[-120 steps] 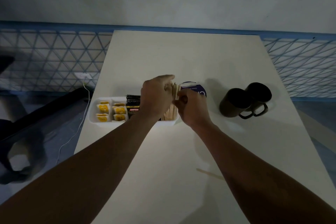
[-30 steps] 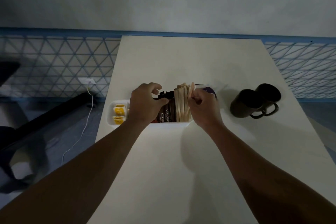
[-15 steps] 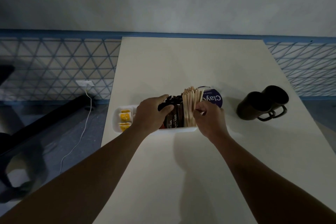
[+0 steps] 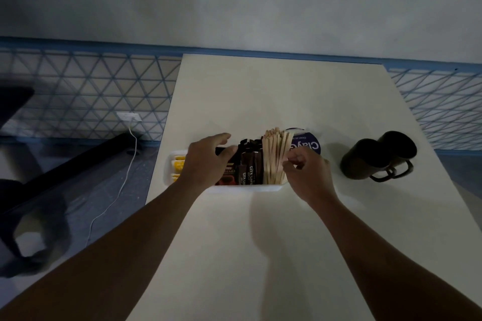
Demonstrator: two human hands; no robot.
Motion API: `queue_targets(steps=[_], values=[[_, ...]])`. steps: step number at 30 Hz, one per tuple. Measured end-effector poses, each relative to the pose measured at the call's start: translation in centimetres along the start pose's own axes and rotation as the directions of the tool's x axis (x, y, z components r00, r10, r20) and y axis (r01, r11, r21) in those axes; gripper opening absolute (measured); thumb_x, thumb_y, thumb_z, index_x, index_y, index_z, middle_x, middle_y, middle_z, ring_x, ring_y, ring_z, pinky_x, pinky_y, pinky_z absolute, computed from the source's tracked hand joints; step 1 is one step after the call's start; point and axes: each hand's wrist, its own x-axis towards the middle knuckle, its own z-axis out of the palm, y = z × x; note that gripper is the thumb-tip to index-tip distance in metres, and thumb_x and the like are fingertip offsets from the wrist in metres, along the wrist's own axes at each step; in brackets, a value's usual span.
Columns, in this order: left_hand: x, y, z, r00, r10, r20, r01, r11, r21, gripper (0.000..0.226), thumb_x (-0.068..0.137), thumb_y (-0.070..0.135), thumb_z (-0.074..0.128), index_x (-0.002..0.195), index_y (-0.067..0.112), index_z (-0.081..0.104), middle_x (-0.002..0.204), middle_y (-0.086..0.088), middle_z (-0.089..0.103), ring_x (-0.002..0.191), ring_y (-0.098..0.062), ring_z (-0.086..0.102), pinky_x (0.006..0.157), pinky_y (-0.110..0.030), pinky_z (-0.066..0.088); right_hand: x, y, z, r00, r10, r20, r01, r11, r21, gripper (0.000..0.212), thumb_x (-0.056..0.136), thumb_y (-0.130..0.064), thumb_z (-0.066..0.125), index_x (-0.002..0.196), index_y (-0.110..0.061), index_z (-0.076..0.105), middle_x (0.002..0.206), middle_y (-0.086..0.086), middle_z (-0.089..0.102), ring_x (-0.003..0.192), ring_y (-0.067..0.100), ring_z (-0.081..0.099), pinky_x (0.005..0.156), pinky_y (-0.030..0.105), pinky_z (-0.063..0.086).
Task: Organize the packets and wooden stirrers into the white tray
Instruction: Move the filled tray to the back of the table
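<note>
- Evidently the sorting is close to done: the white tray (image 4: pixel 234 189) sits on the tabletop (image 4: pixel 260 242) near its left edge, with goods standing upright in separate sections.
- Yellow packets (image 4: pixel 178 164) fill the leftmost section, dark packets (image 4: pixel 247 164) stand in the middle, and the wooden stirrers (image 4: pixel 273 156) lean as one bundle at the right end, fanning slightly at their tops.
- Standing them on end probably keeps each kind together and easy to pull out.
- The right hand (image 4: pixel 310 174) comes in from the tray's right end with its fingers curled. Its grip is narrow, pinching the outermost stirrers at the bundle's right side, likely to square them against the rest.
- The left hand (image 4: pixel 206 161) reaches across the tray from the near left and hides part of the yellow section. Its fingers stretch forward over the dark packets and the thumb lies beside their tops.
- Light is dim there, so I cannot tell whether that grip holds a packet or only steadies the row. Steadying seems the likelier purpose, so the packets do not topple while the stirrers are nudged.
- Both forearms run straight up from the near edge, wrists level and low over the tray.
- A tub with a purple lid (image 4: pixel 307 144) stands just behind the stirrers, and two black mugs (image 4: pixel 378 159) stand together well to the right.
</note>
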Motion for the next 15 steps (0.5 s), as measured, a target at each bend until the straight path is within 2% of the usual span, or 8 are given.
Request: queue_targets(steps=[3, 5, 8, 12, 13, 15], values=[[-0.3, -0.4, -0.9, 0.998, -0.039, -0.048, 0.037, 0.999, -0.027, 0.041, 0.093, 0.036, 0.061, 0.131, 0.021, 0.061, 0.125, 0.001, 0.066, 0.110, -0.016, 0.062, 0.096, -0.024, 0.043, 0.1, 0.4, -0.3, 1.000, 0.008, 0.003, -0.008, 1.000, 0.015, 0.010, 0.083, -0.013, 0.071, 0.091, -0.017, 0.067, 0.082, -0.010, 0.067, 0.075, 0.002, 0.061, 0.062, 0.015, 0.042], [-0.6, -1.0, -1.6, 0.994, -0.073, -0.081, 0.071, 0.997, -0.026, 0.042, 0.093, 0.038, 0.062, 0.131, 0.022, 0.060, 0.124, 0.001, 0.065, 0.111, -0.013, 0.058, 0.090, -0.021, 0.040, 0.0, 0.6, -0.4, 1.000, 0.028, 0.007, -0.029, 0.999, 0.033, 0.017, 0.083, -0.021, 0.075, 0.096, -0.020, 0.065, 0.087, -0.010, 0.067, 0.078, 0.001, 0.060, 0.062, 0.016, 0.041], [-0.8, -2.2, -2.4, 0.987, -0.116, -0.109, 0.121, 0.992, 0.041, 0.048, 0.091, 0.042, 0.063, 0.134, 0.023, 0.057, 0.129, -0.005, 0.059, 0.120, -0.018, 0.053, 0.094, -0.024, 0.037, -0.1, 0.9, -0.3, 0.996, 0.066, 0.065, -0.069, 0.997, 0.042, 0.045, 0.080, -0.042, 0.078, 0.115, -0.023, 0.058, 0.103, -0.010, 0.063, 0.086, 0.008, 0.060, 0.064, 0.020, 0.043], [-1.1, -4.3, -3.3, 0.975, -0.190, -0.113, 0.201, 0.975, 0.093, 0.072, 0.082, 0.050, 0.069, 0.144, 0.025, 0.042, 0.144, -0.012, 0.042, 0.135, -0.027, 0.039, 0.110, -0.044, 0.036, -0.4, 1.7, 0.4, 0.963, 0.059, 0.264, -0.076, 0.996, 0.053, 0.096, 0.059, -0.070, 0.079, 0.138, -0.032, 0.040, 0.131, -0.013, 0.054, 0.108, 0.014, 0.057, 0.081, 0.035, 0.048], [-1.3, -4.7, -3.6, 0.971, -0.215, -0.099, 0.225, 0.969, 0.105, 0.082, 0.079, 0.051, 0.072, 0.147, 0.026, 0.036, 0.148, -0.012, 0.037, 0.138, -0.029, 0.034, 0.111, -0.047, 0.034, -0.5, 1.8, 0.6, 0.952, 0.052, 0.301, -0.074, 0.995, 0.060, 0.103, 0.054, -0.073, 0.080, 0.139, -0.035, 0.037, 0.135, -0.014, 0.053, 0.113, 0.014, 0.055, 0.087, 0.038, 0.049], [-1.7, -5.7, -3.8, 0.960, -0.276, -0.039, 0.279, 0.955, 0.100, 0.102, 0.069, 0.055, 0.079, 0.151, 0.028, 0.025, 0.153, -0.013, 0.027, 0.141, -0.032, 0.028, 0.112, -0.051, 0.034, -0.7, 1.9, 0.9, 0.932, 0.029, 0.362, -0.063, 0.995, 0.083, 0.104, 0.050, -0.068, 0.086, 0.136, -0.039, 0.036, 0.133, -0.016, 0.054, 0.118, 0.014, 0.052, 0.095, 0.043, 0.048]])
